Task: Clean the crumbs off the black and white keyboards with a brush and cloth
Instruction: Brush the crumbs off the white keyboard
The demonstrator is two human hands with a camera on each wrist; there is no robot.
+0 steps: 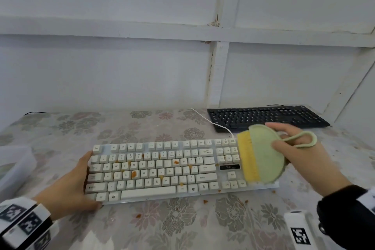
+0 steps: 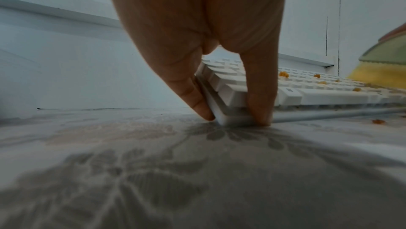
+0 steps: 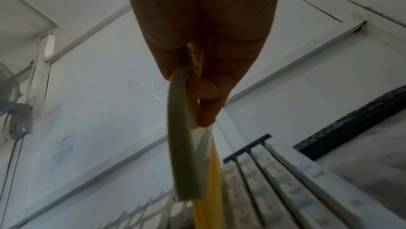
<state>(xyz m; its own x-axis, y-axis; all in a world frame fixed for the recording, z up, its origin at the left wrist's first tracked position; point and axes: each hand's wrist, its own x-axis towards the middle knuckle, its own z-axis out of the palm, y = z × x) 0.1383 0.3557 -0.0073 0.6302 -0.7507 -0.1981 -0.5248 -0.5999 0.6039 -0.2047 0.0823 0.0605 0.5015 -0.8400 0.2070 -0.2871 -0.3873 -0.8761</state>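
**Brush at right end of white kbd, crumbs not yet cleared**

Right hand [image 1: 300,148] has its grip clamped on the brush [image 1: 261,154], thumb one side, fingers the other; yellow bristles sit at the numpad end of the white kbd [image 1: 154,170]. Left hand [image 1: 75,182] pinches the kbd's left end, thumb on the front edge, fingers along the side, steadying it. Black kbd [image 1: 265,117] lies behind, to the right, well apart from the work.

Risks, as I judge them:
- Sweep toward the front edge scatters crumbs [image 1: 176,162] onto the surface [image 1: 182,225], where some already lie.
- Light strokes may push bits down btwn keys instead of off.
- Kbd may slide if the left grip eases.
- Cable [image 1: 211,122] may snag the brush.

Hard to see: no cloth in any view. Numpad is hidden under the brush. Clear box [image 1: 14,166] at left is cut off, contents unclear. Right wrist view is blurred. Can't tell if the black kbd has crumbs.
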